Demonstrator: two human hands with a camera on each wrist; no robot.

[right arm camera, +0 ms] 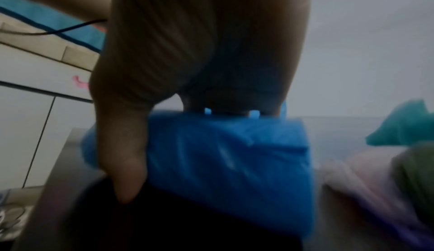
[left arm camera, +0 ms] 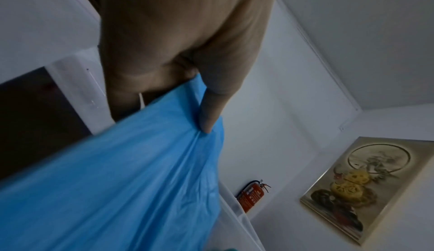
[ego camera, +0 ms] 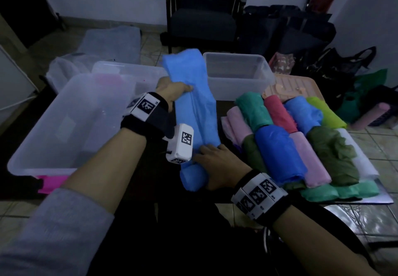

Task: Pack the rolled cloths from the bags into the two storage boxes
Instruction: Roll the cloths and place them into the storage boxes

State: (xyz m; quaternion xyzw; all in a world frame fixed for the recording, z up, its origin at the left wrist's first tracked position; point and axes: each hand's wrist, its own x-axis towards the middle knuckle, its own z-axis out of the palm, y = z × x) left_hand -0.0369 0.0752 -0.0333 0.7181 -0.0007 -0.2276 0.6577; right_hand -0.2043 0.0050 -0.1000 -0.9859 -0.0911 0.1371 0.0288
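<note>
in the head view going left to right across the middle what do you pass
Large clear storage box → left hand → light blue rolled cloth held in both hands → smaller clear storage box → rows of rolled cloths → green bag on the floor.

A large storage box (ego camera: pixel 43 142) sits left, a smaller box (ego camera: pixel 238 75) behind, rolled cloths (ego camera: pixel 301 144) piled right.

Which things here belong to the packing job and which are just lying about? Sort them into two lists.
Part of the job:
- light blue rolled cloth, gripped by left hand and right hand
- pile of rolled cloths
- large clear box
- smaller clear box

Just lying about:
- dark armchair
- black bags
- peach tray
- fire extinguisher
- framed picture
</note>
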